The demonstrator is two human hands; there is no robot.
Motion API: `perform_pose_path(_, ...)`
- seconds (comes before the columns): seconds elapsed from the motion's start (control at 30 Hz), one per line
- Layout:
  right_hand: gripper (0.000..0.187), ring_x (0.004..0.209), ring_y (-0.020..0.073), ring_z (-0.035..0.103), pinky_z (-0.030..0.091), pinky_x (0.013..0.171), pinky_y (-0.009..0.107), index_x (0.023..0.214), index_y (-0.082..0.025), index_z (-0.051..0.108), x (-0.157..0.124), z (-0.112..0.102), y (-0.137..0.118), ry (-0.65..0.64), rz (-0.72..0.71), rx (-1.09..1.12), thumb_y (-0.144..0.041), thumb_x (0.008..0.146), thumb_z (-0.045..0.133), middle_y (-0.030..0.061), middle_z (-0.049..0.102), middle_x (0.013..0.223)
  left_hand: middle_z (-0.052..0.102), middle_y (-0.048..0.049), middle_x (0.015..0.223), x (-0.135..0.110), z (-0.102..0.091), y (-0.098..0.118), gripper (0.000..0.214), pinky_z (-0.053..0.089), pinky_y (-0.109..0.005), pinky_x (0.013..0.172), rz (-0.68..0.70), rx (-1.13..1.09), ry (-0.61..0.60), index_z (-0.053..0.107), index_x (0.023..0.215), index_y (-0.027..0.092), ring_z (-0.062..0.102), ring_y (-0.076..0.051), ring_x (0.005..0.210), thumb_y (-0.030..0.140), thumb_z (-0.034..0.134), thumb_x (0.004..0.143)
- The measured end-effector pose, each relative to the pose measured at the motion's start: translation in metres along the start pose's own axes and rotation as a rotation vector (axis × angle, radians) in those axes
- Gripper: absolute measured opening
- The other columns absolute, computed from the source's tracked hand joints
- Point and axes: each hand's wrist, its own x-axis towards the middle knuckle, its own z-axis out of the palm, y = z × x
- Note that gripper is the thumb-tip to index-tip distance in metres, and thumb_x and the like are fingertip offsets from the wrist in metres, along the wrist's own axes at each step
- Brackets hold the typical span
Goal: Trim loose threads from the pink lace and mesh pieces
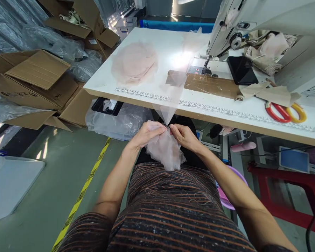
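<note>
Sheer pale-pink fabric (167, 154) is bunched between my hands over my lap. My left hand (149, 134) pinches the gathered cloth from the left, thumb on top. From the right, my right hand (183, 135) grips the same gather, fingertips close to a small dark spot where the fabric narrows. What that dark bit is, I cannot make out. Above my hands a strip of the sheer cloth (173, 94) runs up over the table edge toward the sewing machine (225, 35). A round pile of thin pink fabric pieces (135, 64) lies on the table's left part.
The white table (99, 75) has a printed ruler (212, 107) along its front. Red-and-yellow-handled scissors (286, 112), a black phone (242, 70) and a brown strip (212, 85) lie on the right. Open cardboard boxes (34, 84) stand left; a red stool (291, 185) stands at the lower right.
</note>
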Motion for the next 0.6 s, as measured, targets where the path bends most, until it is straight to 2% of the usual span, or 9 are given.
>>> perform_pose_path(0.13,0.067,0.056,0.0122,0.040,0.031,0.056,0.027,0.081,-0.017,0.064,-0.007,-0.001,0.000,-0.016,0.002,0.032,-0.075,0.095,0.033,-0.0027,0.048,0.061,0.061,-0.0011,0.059,0.000,0.000,-0.001,0.030,0.038,-0.021,0.051,-0.012,0.003,0.003,0.073,0.071,0.013,0.051,-0.010,0.055,0.041,0.079,0.077)
perform_pose_path(0.33,0.066,0.054,0.0119,0.039,0.031,0.057,0.027,0.082,-0.018,0.063,-0.003,0.000,-0.003,-0.050,0.001,0.043,-0.074,0.096,0.032,-0.0041,0.044,0.058,0.061,-0.0010,0.058,-0.001,0.001,0.001,0.030,0.040,-0.022,0.053,0.001,0.004,-0.009,0.074,0.073,0.012,0.051,-0.010,0.055,0.042,0.078,0.077)
perform_pose_path(0.5,0.067,0.054,0.0118,0.039,0.031,0.057,0.028,0.070,-0.019,0.057,0.003,0.001,-0.004,0.024,-0.018,0.005,-0.077,0.094,0.033,-0.0029,0.046,0.058,0.061,-0.0009,0.058,-0.001,0.000,0.000,0.027,0.038,-0.021,0.051,-0.004,-0.024,0.008,0.073,0.072,0.012,0.050,-0.009,0.054,0.039,0.077,0.077)
perform_pose_path(0.6,0.066,0.054,0.0120,0.038,0.031,0.056,0.028,0.075,-0.019,0.059,-0.002,0.000,-0.004,0.031,0.022,0.015,-0.076,0.095,0.031,-0.0034,0.044,0.057,0.061,-0.0013,0.059,-0.001,0.000,0.000,0.027,0.038,-0.021,0.049,-0.015,-0.040,0.017,0.072,0.073,0.013,0.052,-0.010,0.054,0.039,0.078,0.076)
